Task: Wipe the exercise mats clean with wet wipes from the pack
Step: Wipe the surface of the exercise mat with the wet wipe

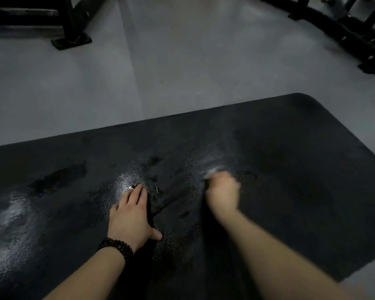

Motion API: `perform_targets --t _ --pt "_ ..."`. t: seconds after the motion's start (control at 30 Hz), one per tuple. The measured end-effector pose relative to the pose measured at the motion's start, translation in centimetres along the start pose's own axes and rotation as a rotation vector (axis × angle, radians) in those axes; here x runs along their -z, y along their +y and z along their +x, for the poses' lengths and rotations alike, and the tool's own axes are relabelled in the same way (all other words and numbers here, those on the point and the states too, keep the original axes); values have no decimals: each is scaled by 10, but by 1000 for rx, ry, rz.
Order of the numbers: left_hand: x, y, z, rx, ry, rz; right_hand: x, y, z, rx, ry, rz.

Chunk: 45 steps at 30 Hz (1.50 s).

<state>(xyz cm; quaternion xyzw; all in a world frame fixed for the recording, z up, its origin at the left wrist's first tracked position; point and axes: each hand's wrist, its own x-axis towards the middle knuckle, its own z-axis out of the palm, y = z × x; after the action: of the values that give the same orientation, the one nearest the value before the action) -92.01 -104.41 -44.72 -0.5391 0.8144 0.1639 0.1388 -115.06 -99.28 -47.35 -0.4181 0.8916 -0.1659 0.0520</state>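
Observation:
A black textured exercise mat [290,152] lies on the grey floor and fills the lower part of the head view, with wet shiny streaks on its left and middle. My left hand [131,213] rests flat on the mat with straight fingers, a dark bead bracelet on the wrist. My right hand [222,191] is blurred and curled round a pale wet wipe [210,174] that shows at the knuckles, pressed against the mat. The wipe pack is not in view.
Grey floor [160,72] stretches beyond the mat's far edge. A black equipment frame with a foot plate [72,41] stands at the far left. Another black rack base [355,40] runs along the far right.

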Motion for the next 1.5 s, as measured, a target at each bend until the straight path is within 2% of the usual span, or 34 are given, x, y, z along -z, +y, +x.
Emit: perform_targets --t 0.1,0.13,0.2,0.23,0.33,0.43,0.5,0.53,0.57,0.63,0.73,0.8,0.87,1.0,1.03,1.13,1.23,1.3,1.37,1.5 --pt "-2 -4 -2 -41 48 -3 -32 -82 -77 424 -182 141" --pt "-3 -7 -2 -59 60 -1 -33 -92 -89 513 -202 184" --pt "-5 -13 -5 -73 67 -40 -27 -78 -78 533 -220 207" --pt "-6 -13 -8 -61 53 -62 -21 -61 -62 464 -150 199" --pt "-8 -18 -12 -43 8 -47 10 20 0 68 66 102" --pt "-5 -29 -9 -67 -82 -21 46 85 38 -197 93 0" --pt "-2 -34 -7 -86 -119 1 47 89 46 -342 121 30" --pt "-1 -35 -7 -92 -119 9 42 77 44 -352 136 50" --pt "-1 -36 -8 -96 -113 13 30 57 37 -290 138 59" --pt "-2 -35 -9 -94 -95 2 -1 3 6 -20 83 95" --pt "-4 -33 -9 -85 -68 -5 -33 -79 -70 479 -147 134" --pt "-4 -35 -8 -83 -63 -5 -34 -95 -92 608 -270 209" --pt "-3 -35 -8 -73 -68 -7 -26 -73 -76 525 -176 266" --pt "-6 -33 -6 -58 -60 -22 13 32 10 41 176 181" --pt "-7 -33 -6 -57 -59 -22 27 59 32 -51 219 149" --pt "-7 -33 -6 -52 -48 -12 55 115 75 -263 173 77" --pt "-7 -32 -7 -48 -51 -14 43 107 74 -332 120 74" --pt "-6 -31 -7 -47 -54 -14 23 70 53 -249 160 60" --pt "-6 -31 -7 -47 -57 -15 -2 21 17 -88 137 77" --pt "-7 -31 -6 -53 -54 -13 -32 -70 -71 471 -119 163"
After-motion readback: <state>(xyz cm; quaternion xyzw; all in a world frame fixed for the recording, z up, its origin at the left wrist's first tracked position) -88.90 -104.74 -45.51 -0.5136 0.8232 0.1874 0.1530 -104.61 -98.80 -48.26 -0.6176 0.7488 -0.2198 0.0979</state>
